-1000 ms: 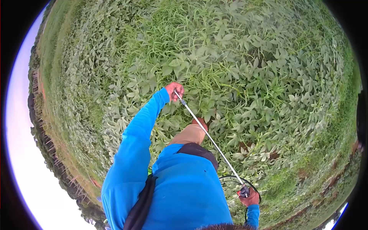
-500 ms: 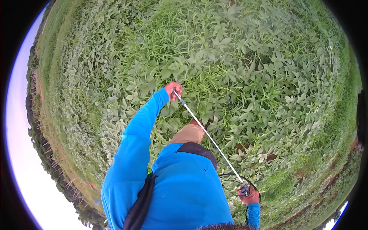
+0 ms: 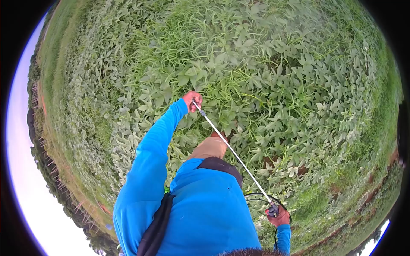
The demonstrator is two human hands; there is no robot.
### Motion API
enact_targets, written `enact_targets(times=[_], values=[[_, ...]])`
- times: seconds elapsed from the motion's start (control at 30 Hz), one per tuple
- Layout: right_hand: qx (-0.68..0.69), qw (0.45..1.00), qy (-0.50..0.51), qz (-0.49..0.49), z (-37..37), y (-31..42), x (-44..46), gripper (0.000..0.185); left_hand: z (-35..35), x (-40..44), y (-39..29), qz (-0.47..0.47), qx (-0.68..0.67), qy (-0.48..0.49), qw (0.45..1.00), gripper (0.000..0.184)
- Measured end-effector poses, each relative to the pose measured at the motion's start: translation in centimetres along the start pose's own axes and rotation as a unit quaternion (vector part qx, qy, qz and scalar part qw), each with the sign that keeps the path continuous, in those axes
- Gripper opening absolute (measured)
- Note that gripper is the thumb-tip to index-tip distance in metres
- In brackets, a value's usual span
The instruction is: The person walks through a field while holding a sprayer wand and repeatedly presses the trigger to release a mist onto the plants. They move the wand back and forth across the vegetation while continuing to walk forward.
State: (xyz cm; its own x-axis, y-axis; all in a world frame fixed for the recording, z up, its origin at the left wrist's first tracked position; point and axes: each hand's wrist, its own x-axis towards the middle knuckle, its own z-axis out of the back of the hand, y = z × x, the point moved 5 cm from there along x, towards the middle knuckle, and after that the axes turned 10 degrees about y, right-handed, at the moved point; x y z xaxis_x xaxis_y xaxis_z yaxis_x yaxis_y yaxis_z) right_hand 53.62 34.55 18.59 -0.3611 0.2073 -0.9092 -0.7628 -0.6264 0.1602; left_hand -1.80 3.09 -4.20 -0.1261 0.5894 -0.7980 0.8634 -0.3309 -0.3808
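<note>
A long silvery spray wand (image 3: 234, 152) runs diagonally across the front of my body. My left hand (image 3: 192, 100) is closed around its far end, so whatever tip is there is hidden by the fingers. At the wand's near end, my right hand (image 3: 280, 216) grips the dark spray handle (image 3: 272, 210), which has a small red part. A thin black hose (image 3: 276, 237) loops around that hand and runs down along the sleeve. Both arms wear blue sleeves.
Dense leafy green plants (image 3: 307, 81) and long grassy blades (image 3: 188, 38) surround me. Pale haze hangs over the leaves ahead. Below my torso show a tan trouser leg (image 3: 208, 148) and a black strap (image 3: 157, 226). Trees (image 3: 40, 160) line the far left edge.
The plants and tree line have shifted slightly in view. My right hand and the handle have moved very slightly right; both hands keep their grip on the sprayer.
</note>
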Motion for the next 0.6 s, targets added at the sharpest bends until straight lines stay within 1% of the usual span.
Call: enact_targets(times=[0.07, 0.2, 0.27, 0.3, 0.5, 0.57, 0.6], values=[[0.018, 1.0, 0.009, -0.015, -0.1, 0.1, -0.4, 0.046, -0.3, 0.0, 0.1, -0.004, 0.007, -0.003, 1.0, 0.017], [0.007, 1.0, 0.003, -0.021, -1.1, -0.6, -0.5, 0.045, -0.4, 0.1, 0.5, 0.012, -0.003, -0.006, 1.0, 0.017], [0.015, 0.998, -0.043, 0.033, -1.2, -0.6, -0.6, 0.05, -0.5, -0.1, 0.7, 0.004, 0.0, -0.003, 1.0, 0.016], [0.016, 0.998, -0.043, 0.033, -1.2, -0.5, -0.6, 0.05, -0.5, 0.0, 0.7, 0.005, 0.0, -0.003, 1.0, 0.016], [0.006, 1.0, -0.02, 0.002, -1.4, -0.1, -1.2, 0.049, -0.2, 0.0, 1.1, 0.034, -0.008, -0.007, 0.999, 0.013], [0.034, 0.999, 0.008, -0.013, -1.4, 0.3, -1.6, 0.043, -0.4, 0.0, 1.0, 0.035, -0.009, -0.007, 0.999, 0.014], [0.034, 0.999, 0.006, -0.014, -1.5, 0.2, -1.7, 0.043, -0.5, 0.0, 0.9, 0.034, -0.008, -0.004, 0.999, 0.014]])
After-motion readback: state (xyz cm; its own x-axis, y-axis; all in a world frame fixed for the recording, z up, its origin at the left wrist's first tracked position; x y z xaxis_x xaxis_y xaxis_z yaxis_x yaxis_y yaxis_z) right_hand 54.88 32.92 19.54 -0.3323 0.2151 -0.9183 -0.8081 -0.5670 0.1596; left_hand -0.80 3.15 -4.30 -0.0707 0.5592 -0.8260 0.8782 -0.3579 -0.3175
